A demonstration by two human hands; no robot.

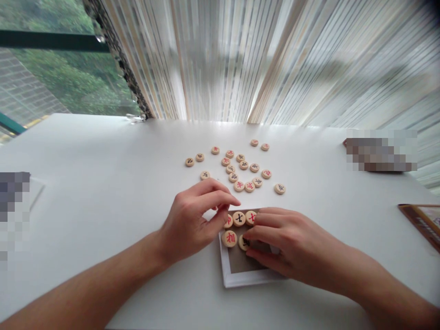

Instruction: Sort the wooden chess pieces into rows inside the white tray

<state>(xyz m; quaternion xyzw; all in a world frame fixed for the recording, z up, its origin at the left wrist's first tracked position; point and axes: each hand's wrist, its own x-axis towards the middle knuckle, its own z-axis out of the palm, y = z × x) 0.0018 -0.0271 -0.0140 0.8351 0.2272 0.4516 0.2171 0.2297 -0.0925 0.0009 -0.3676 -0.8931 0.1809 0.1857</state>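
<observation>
A shallow box with a white rim and a grey-brown inside lies on the table. Along its far side is a row of round wooden pieces, among them a black-marked piece. A red-marked piece sits nearer, at the box's left side. My right hand reaches over the box, its thumb and fingers around a black-marked piece beside that red one. My left hand hovers at the box's far left corner, thumb and index finger apart, with nothing visible between them.
Several loose round pieces are scattered on the white table beyond the box. A blurred brown object lies at the far right, and a brown-edged item at the right edge. Striped curtains hang behind the table.
</observation>
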